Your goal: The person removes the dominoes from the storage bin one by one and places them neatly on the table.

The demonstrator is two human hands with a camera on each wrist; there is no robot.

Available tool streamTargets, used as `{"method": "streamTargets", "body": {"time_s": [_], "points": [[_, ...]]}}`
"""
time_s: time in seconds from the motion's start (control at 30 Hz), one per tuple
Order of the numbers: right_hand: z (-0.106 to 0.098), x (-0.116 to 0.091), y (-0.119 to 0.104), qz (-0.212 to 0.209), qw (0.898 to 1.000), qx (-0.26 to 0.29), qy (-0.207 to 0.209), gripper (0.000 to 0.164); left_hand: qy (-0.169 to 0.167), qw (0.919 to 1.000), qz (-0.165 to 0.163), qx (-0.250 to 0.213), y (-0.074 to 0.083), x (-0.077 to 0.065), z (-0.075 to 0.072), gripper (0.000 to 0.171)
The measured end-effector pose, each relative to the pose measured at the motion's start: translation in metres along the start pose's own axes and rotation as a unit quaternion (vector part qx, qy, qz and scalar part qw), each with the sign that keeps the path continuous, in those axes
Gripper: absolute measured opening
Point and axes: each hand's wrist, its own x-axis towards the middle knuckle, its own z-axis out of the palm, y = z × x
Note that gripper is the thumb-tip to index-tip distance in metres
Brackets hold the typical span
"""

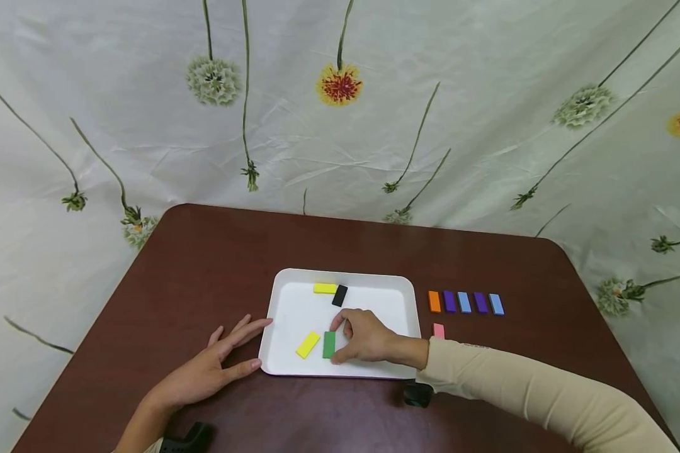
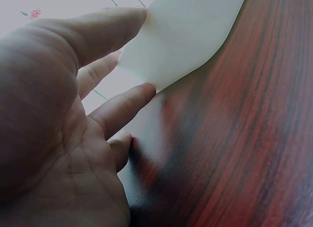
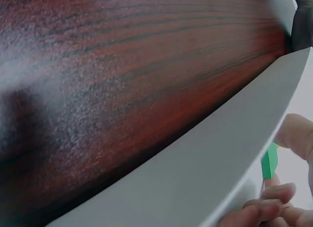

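Observation:
My right hand (image 1: 368, 336) reaches over the white tray (image 1: 374, 289), its thumb and index finger at the two ends of a green block (image 1: 328, 345). The right wrist view shows that green block (image 3: 269, 161) between thumb and fingertips, partly hidden by the tray wall (image 3: 195, 153). A yellow block (image 1: 308, 345) lies slanted just left of it. Farther back in the tray, another yellow block (image 1: 325, 288) nearly meets a tilted black block (image 1: 340, 296). My left hand (image 1: 209, 365) has its fingers extended, with fingertips against the tray's left edge (image 2: 195, 46).
Right of the tray, an orange block (image 1: 434, 301), two purple blocks (image 1: 449, 301) and two light blue blocks (image 1: 464, 302) form a row on the brown table (image 1: 232, 251). A pink block (image 1: 439, 330) lies in front, partly behind my right sleeve (image 1: 504, 371). A flowered cloth (image 1: 294, 126) hangs behind.

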Motion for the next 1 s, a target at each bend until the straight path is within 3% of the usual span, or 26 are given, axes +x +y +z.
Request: {"method": "streamTargets", "body": {"time_s": [0.2,0.6,0.8,1.0], "points": [[-0.003,-0.001,0.004,-0.031,0.999,-0.035,0.019,0.035,0.003,1.0000,0.002,0.002,-0.002,0.000,0.001,0.064],[-0.042,-0.025,0.027,-0.061,0.996,-0.012,0.067,0.036,0.007,0.9999,0.011,0.002,-0.002,-0.002,-0.002,0.064],[-0.070,-0.050,0.052,-0.080,0.993,0.025,0.087,0.039,0.002,1.0000,0.010,-0.001,-0.002,-0.001,-0.002,0.063],[-0.094,-0.079,0.101,-0.100,0.987,0.054,0.114,0.042,0.001,0.9999,0.017,0.000,0.001,0.000,0.001,0.063]]}}
